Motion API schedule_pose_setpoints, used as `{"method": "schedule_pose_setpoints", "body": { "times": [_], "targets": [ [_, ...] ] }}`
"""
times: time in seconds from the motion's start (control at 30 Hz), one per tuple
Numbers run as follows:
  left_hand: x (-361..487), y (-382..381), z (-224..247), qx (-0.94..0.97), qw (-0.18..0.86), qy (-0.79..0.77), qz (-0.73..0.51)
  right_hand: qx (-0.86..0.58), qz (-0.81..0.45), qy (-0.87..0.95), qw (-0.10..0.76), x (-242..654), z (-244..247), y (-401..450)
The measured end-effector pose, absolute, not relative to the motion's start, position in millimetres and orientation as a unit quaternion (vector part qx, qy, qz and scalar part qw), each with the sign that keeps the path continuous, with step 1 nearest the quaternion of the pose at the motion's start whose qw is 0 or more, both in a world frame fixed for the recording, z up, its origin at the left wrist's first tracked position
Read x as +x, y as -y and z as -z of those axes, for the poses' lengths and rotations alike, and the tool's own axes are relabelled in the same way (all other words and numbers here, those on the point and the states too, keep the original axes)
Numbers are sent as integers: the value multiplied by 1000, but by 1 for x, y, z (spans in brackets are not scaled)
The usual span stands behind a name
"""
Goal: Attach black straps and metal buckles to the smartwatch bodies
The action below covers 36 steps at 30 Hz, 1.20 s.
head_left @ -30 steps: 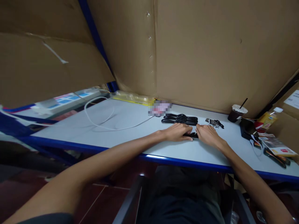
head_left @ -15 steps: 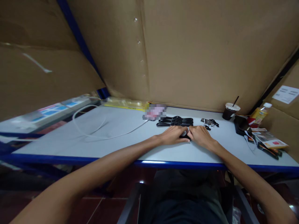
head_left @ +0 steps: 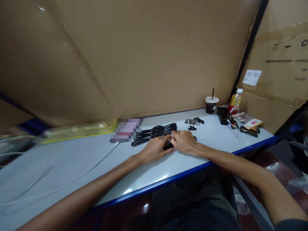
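Note:
My left hand (head_left: 155,149) rests low over the table, thumb stretched to the right and fingers curled on a black part (head_left: 168,146) that is mostly hidden. Against it from the right, my right hand (head_left: 184,142) has its fingers bent down on the same black part. A dark tip shows just right of that hand. Directly behind the hands lie long black plastic pieces (head_left: 157,130), bunched side by side with a round middle. Small metal and black pieces (head_left: 194,122) lie in a loose group beyond my right hand.
A blurred-out pinkish thing (head_left: 126,130) with a white cable (head_left: 96,165) lies left. To the right stand a lidded drink cup (head_left: 210,105), a bottle (head_left: 235,102), a black box-like object (head_left: 224,115) and a packet (head_left: 249,120). Cardboard (head_left: 154,57) walls the back.
The camera view has swung to the right and tilted, so the table appears slanted. Both hands stay together on the black part, with little visible change in their grip.

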<state>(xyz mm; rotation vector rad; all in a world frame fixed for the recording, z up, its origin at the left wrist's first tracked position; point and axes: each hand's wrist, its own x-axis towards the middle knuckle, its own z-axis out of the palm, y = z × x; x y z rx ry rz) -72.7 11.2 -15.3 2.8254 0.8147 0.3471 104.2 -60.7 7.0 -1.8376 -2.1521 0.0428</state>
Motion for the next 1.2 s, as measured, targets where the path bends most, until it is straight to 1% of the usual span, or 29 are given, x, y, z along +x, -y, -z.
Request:
{"method": "schedule_pose_setpoints", "body": {
  "times": [0.17, 0.23, 0.53, 0.57, 0.7, 0.83, 0.93, 1.2],
  "targets": [
    [-77, -7, 16, 938, 135, -291, -135, -555, -95, 794, 228, 112, -11, 54],
    [-78, -3, 15, 932, 153, -298, -136, -547, -137, 789, 245, 115, -11, 50],
    [-72, -1, 8, 921, 186, -312, -140, -534, -310, 738, 271, 134, -9, 32],
    [-71, -2, 7, 921, 187, -312, -141, -539, -315, 731, 274, 135, -7, 30],
    [-69, -3, 6, 921, 176, -314, -148, -532, -212, 763, 300, 133, 2, 29],
    [-68, -2, 7, 925, 159, -311, -147, -548, -115, 778, 286, 129, 8, 39],
    [-67, -3, 9, 929, 146, -306, -150, -562, -57, 781, 268, 126, 11, 45],
    [-66, -10, 16, 926, 143, -307, -168, -615, 25, 768, 176, 117, 6, 52]
  ]
}}
